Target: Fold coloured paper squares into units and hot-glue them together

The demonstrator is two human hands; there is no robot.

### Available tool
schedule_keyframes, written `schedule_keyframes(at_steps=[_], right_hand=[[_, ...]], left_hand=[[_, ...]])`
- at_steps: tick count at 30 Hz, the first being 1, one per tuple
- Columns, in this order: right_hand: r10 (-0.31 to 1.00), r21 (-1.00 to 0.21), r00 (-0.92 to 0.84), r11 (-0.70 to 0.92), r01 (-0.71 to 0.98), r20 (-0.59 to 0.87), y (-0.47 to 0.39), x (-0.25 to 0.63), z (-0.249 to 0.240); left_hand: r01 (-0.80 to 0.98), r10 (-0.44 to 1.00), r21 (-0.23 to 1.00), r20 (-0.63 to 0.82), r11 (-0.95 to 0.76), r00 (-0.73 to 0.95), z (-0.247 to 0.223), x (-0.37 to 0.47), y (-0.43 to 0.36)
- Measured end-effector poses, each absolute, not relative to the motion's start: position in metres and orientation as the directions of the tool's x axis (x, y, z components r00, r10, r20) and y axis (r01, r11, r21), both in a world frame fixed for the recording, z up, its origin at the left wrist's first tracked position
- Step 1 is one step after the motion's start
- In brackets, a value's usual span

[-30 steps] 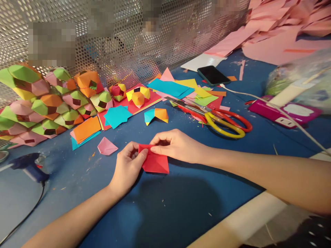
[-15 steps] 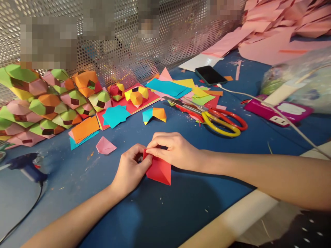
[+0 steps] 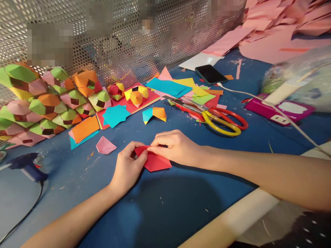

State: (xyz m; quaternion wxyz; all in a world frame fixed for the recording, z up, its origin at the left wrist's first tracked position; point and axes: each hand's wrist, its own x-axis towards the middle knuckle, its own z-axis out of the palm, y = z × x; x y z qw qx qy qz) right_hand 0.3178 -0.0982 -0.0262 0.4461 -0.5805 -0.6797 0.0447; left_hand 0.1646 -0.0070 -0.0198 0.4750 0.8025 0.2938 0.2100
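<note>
A folded piece of red paper [image 3: 157, 163] is held just above the blue table between my two hands. My left hand [image 3: 130, 164] pinches its left end between thumb and fingers. On the upper edge, my right hand [image 3: 173, 146] grips the paper with thumb and fingertips, close to my left thumb. Left of my hands lies a folded pink piece [image 3: 106, 145]. Beyond them stands a joined blue, orange and yellow piece [image 3: 154, 114]. The fingertips behind the red paper are partly hidden.
Folded paper balls [image 3: 46, 105] are stacked at the left, above a glue gun [image 3: 28, 165]. Scissors [image 3: 222, 122], paper sheets [image 3: 168, 88] and a phone [image 3: 210, 74] lie beyond my hands. A purple power strip [image 3: 281, 109] with a white cable sits at the right.
The red paper has turned and tilted, so its lower corner sits higher and its left end shows more. My left hand has shifted slightly left; my right hand is slightly higher.
</note>
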Motion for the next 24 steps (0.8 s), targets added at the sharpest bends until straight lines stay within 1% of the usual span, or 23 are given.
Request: schedule_keyframes(at_steps=[4,6,9,11,15,17,21,24], right_hand=[[0.811,-0.628,0.136,0.322,0.709,0.569,-0.098,0.316,-0.023],[0.794,-0.615,0.137,0.335,0.714,0.593,-0.098,0.316,-0.022],[0.783,-0.569,0.079,0.375,0.732,0.617,-0.099,0.316,-0.022],[0.783,-0.582,0.074,0.392,0.712,0.618,-0.1,0.316,-0.019],[0.796,-0.675,0.196,0.323,0.663,0.573,-0.104,0.315,-0.013],[0.809,-0.687,0.228,0.271,0.674,0.542,-0.104,0.314,-0.012],[0.81,-0.687,0.279,0.197,0.7,0.516,-0.1,0.313,-0.018],[0.794,-0.698,0.305,0.199,0.688,0.527,-0.098,0.312,-0.022]], left_hand=[[0.283,0.707,0.893,0.053,-0.35,0.705,-0.02,0.164,-0.005],[0.288,0.704,0.891,0.049,-0.352,0.709,-0.02,0.164,-0.005],[0.276,0.659,0.876,0.062,-0.395,0.75,-0.02,0.164,-0.006],[0.252,0.651,0.878,0.085,-0.407,0.755,-0.02,0.164,-0.007],[0.173,0.719,0.913,0.163,-0.37,0.676,-0.022,0.163,-0.003],[0.156,0.747,0.924,0.174,-0.35,0.641,-0.023,0.164,-0.001],[0.164,0.756,0.936,0.14,-0.312,0.64,-0.024,0.166,-0.002],[0.181,0.722,0.945,0.075,-0.271,0.688,-0.024,0.166,-0.006]])
